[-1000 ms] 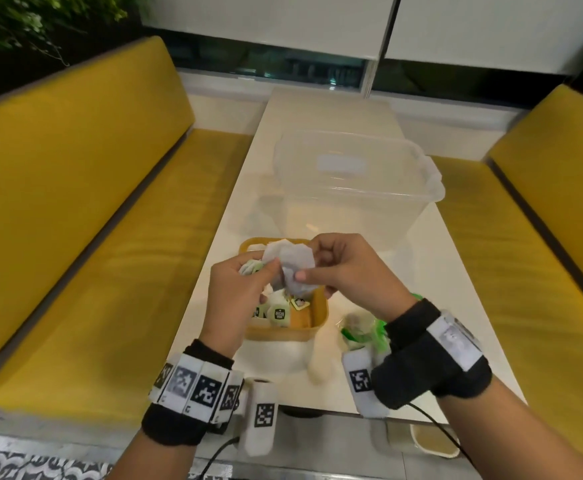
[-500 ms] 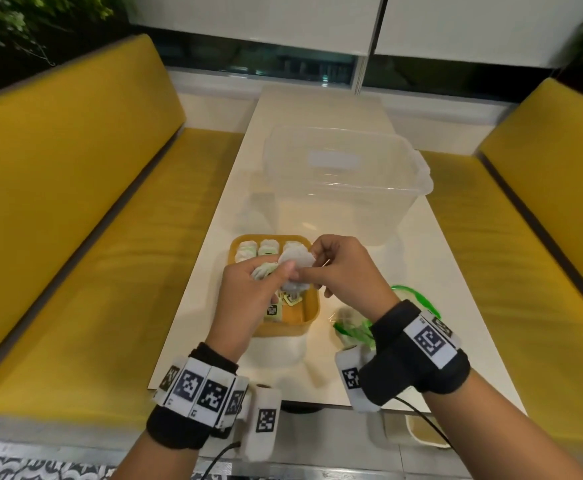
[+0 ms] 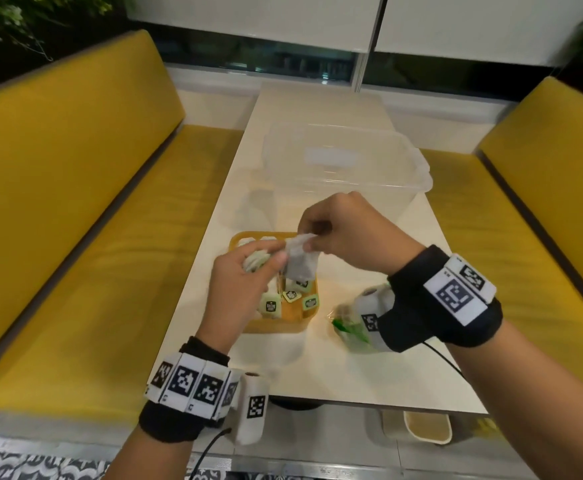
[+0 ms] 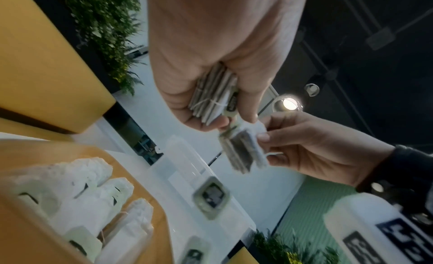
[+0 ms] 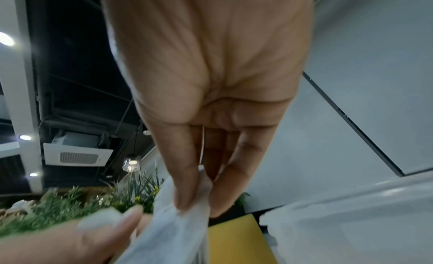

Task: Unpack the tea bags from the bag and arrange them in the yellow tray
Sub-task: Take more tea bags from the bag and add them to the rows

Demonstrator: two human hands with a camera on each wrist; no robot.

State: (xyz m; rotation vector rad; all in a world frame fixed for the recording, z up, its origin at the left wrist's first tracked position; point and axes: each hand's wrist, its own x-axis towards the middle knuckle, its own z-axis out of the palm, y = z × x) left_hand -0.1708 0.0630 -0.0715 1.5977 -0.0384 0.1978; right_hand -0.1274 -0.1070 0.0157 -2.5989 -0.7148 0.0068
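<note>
My left hand (image 3: 245, 271) grips a bundle of tea bags (image 4: 212, 99) tied with a white string, held over the yellow tray (image 3: 272, 325). My right hand (image 3: 338, 233) pinches the top edge of one white tea bag (image 3: 300, 268) between thumb and fingers, right beside the left hand's fingertips. In the right wrist view the same tea bag (image 5: 178, 223) hangs from the pinch. Several tea bags with green tags (image 3: 271, 304) lie in the tray, and a row of white ones (image 4: 93, 186) stands at its far end. The green-and-clear bag (image 3: 347, 322) lies on the table under my right wrist.
A large clear plastic tub (image 3: 342, 168) stands on the white table (image 3: 369, 368) just beyond the tray. Yellow benches (image 3: 75, 209) run along both sides. A small yellow-lined container (image 3: 427, 427) sits on the floor below the table's near right corner.
Both hands have stayed together over the tray. The single tea bag now hangs lower from my right hand's pinch, drawn away from the bundle in my left.
</note>
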